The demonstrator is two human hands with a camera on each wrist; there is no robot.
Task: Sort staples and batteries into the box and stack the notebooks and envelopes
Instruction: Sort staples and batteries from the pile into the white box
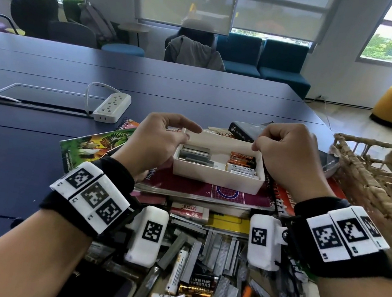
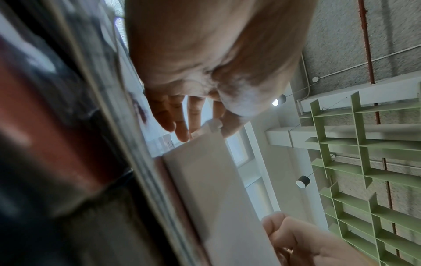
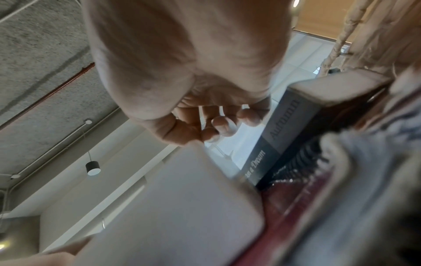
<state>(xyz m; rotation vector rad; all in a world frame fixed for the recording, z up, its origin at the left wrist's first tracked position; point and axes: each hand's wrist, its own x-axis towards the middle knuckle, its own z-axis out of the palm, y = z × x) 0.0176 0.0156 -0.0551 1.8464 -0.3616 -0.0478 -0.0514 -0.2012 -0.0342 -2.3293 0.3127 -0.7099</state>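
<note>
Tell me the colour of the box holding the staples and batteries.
White: the box shows best in the head view.

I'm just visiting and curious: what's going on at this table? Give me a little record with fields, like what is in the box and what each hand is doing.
Box: white box sits on a maroon notebook
Box left side: staple strips
Box right side: batteries
Left hand: at the box's left end, fingers curled by the rim; actual grip unclear
Right hand: at the box's right end, fingers curled near the rim; grip unclear
Nearer pile: loose staples and batteries, unsorted
Beside: wicker basket on the right, power strip on the left
</note>
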